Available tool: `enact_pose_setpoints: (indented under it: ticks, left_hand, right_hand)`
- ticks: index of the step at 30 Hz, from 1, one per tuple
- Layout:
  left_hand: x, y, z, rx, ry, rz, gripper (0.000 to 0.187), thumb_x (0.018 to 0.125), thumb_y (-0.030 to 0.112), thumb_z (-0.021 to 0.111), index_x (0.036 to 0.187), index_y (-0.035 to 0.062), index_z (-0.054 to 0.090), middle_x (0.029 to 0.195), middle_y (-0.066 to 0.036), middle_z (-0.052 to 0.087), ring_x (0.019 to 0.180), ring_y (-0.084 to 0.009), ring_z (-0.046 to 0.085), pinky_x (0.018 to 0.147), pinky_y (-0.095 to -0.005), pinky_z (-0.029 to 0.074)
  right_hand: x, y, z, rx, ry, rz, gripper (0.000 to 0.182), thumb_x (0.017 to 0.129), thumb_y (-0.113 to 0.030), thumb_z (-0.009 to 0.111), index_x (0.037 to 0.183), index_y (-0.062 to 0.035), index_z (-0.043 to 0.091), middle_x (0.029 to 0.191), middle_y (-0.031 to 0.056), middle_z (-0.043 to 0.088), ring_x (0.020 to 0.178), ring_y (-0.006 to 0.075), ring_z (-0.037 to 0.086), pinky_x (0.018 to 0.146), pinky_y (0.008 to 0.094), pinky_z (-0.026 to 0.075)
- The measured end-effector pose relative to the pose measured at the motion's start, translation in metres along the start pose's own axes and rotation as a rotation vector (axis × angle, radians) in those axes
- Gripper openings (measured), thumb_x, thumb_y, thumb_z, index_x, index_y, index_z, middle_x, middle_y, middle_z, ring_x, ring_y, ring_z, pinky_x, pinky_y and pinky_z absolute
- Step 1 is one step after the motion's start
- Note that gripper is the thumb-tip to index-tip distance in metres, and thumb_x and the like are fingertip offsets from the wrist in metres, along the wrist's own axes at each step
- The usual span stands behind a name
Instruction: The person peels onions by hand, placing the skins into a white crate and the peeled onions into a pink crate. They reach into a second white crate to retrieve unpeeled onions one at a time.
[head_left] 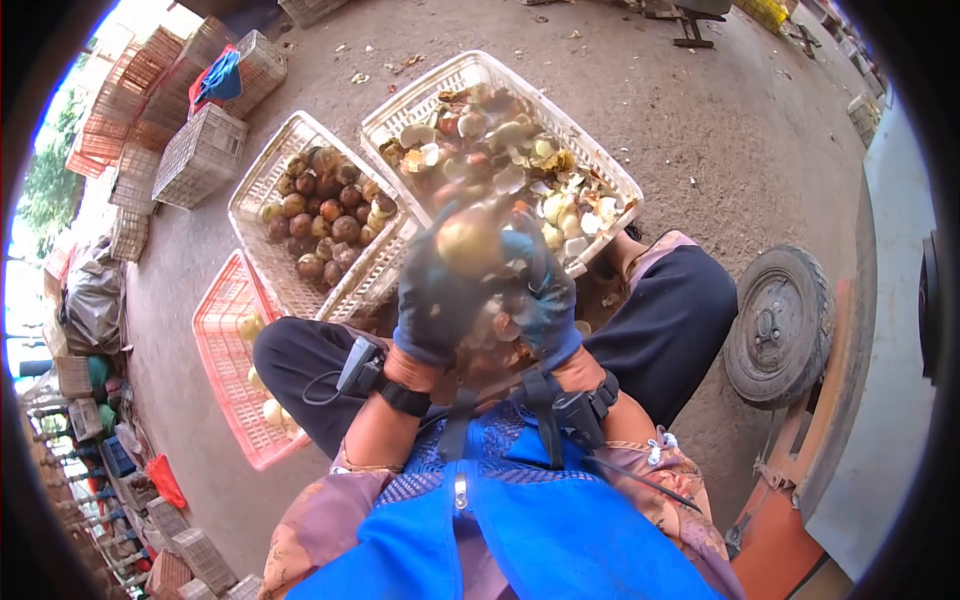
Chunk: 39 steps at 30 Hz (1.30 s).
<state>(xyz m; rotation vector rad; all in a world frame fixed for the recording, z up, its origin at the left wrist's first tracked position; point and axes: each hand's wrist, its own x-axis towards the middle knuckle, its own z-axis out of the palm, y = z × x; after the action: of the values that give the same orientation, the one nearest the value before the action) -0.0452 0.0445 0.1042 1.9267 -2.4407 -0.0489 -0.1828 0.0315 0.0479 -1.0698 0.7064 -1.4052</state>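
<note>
My left hand [430, 300], in a dark blue-grey work glove, is closed around a pale, round onion-like fruit or vegetable [468, 243] held above the crates' near edge. Close beside it my right hand [543, 295], gloved in blue, has its fingers curled; a small orange spot shows at its fingertips, and what it grips is blurred. Under both hands stands a white crate [590, 165] of pale cup-shaped peels and scraps. To its left, another white crate [250, 200] holds several brown round fruits [330, 205]. A smear blurs the middle of the view.
A pink-red crate [222, 330] with several pale pieces is beside my left knee. Stacked crates [200, 155] line the left. A wheel [778, 325] and a metal vehicle side [895, 330] are at the right. Bits of peel lie on the concrete floor [700, 130].
</note>
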Motion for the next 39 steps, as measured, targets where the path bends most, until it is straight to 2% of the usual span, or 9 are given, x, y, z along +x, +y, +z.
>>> enact_pose_setpoints:
  ticks: [2, 6, 9, 12, 16, 17, 19, 28, 39]
  left_hand:
    - [-0.001, -0.010, 0.026, -0.809, 0.259, -0.079, 0.038, 0.081, 0.023, 0.073, 0.116, 0.0086, 0.065, 0.119, -0.006, 0.066, 0.110, -0.0198, 0.061, 0.095, -0.0333, 0.049]
    - [0.002, 0.005, 0.046, -1.517, 0.428, -0.272, 0.036, 0.081, 0.019, 0.070, 0.114, 0.0077, 0.066, 0.118, -0.006, 0.066, 0.114, -0.0230, 0.059, 0.099, -0.0342, 0.047]
    - [-0.008, -0.011, 0.055, -1.348, 0.220, -0.226, 0.044, 0.099, 0.029, 0.055, 0.136, 0.0075, 0.048, 0.134, -0.006, 0.057, 0.124, -0.0177, 0.051, 0.112, -0.0393, 0.035]
    - [-0.004, -0.011, 0.050, -1.703, 0.295, -0.097, 0.042, 0.098, 0.029, 0.056, 0.134, 0.0073, 0.050, 0.127, -0.006, 0.060, 0.117, -0.0194, 0.055, 0.105, -0.0396, 0.043]
    - [-0.002, -0.015, 0.059, -1.564, 0.473, -0.271, 0.042, 0.096, 0.020, 0.059, 0.133, 0.0037, 0.049, 0.121, -0.010, 0.062, 0.110, -0.0235, 0.059, 0.098, -0.0384, 0.048]
    - [0.000, -0.010, 0.045, -1.156, 0.618, -0.158, 0.043, 0.094, 0.016, 0.059, 0.133, 0.0015, 0.049, 0.119, -0.012, 0.062, 0.107, -0.0248, 0.060, 0.096, -0.0371, 0.049]
    - [0.000, -0.008, 0.042, -0.742, 0.731, -0.045, 0.044, 0.093, 0.012, 0.060, 0.133, -0.0008, 0.048, 0.118, -0.013, 0.062, 0.104, -0.0261, 0.061, 0.093, -0.0358, 0.051]
    - [0.007, -0.024, 0.092, -1.182, 0.472, -0.346, 0.042, 0.084, -0.001, 0.060, 0.125, -0.0010, 0.051, 0.115, -0.011, 0.062, 0.103, -0.0205, 0.060, 0.090, -0.0322, 0.050]
    - [0.005, -0.016, 0.065, -0.408, 0.673, -0.074, 0.042, 0.079, 0.004, 0.064, 0.120, -0.0004, 0.056, 0.112, -0.020, 0.059, 0.100, -0.0372, 0.059, 0.087, -0.0421, 0.048]
  right_hand:
    - [0.001, -0.003, -0.003, -0.137, -0.157, -0.158, 0.058, 0.078, 0.012, 0.062, 0.133, -0.0030, 0.055, 0.116, 0.0060, 0.064, 0.091, 0.0121, 0.066, 0.074, 0.0255, 0.056]
    - [0.007, -0.016, -0.007, -0.436, -0.139, -0.295, 0.050, 0.083, 0.007, 0.062, 0.132, -0.0039, 0.057, 0.105, 0.0068, 0.068, 0.086, 0.0108, 0.066, 0.072, 0.0265, 0.055]
    - [0.013, -0.018, -0.011, -0.529, -0.153, -0.282, 0.044, 0.086, 0.001, 0.063, 0.130, -0.0030, 0.057, 0.101, 0.0066, 0.070, 0.081, 0.0098, 0.065, 0.069, 0.0274, 0.054]
    - [0.015, -0.030, -0.008, -0.694, -0.008, -0.129, 0.034, 0.088, -0.004, 0.062, 0.122, -0.0030, 0.060, 0.103, 0.0119, 0.070, 0.077, 0.0180, 0.069, 0.066, 0.0320, 0.054]
    - [0.002, -0.028, 0.000, -1.103, -0.227, -0.177, 0.028, 0.089, -0.009, 0.058, 0.116, -0.0049, 0.060, 0.101, 0.0190, 0.067, 0.083, 0.0362, 0.067, 0.070, 0.0427, 0.054]
    - [0.000, -0.025, 0.003, -1.172, -0.300, -0.093, 0.029, 0.089, -0.010, 0.056, 0.117, -0.0059, 0.060, 0.101, 0.0207, 0.066, 0.086, 0.0406, 0.065, 0.072, 0.0459, 0.053]
    - [-0.002, -0.013, 0.006, -1.172, -0.282, -0.095, 0.025, 0.087, -0.013, 0.058, 0.111, -0.0065, 0.059, 0.094, 0.0187, 0.065, 0.080, 0.0392, 0.065, 0.067, 0.0464, 0.053]
    - [-0.004, -0.005, 0.005, -1.161, -0.381, -0.051, 0.016, 0.087, -0.013, 0.058, 0.102, -0.0072, 0.055, 0.080, 0.0172, 0.065, 0.070, 0.0382, 0.066, 0.061, 0.0491, 0.052]
    - [-0.002, 0.011, 0.019, -1.260, -0.391, 0.213, 0.018, 0.087, -0.013, 0.058, 0.103, -0.0060, 0.056, 0.086, 0.0202, 0.068, 0.078, 0.0390, 0.069, 0.065, 0.0472, 0.055]
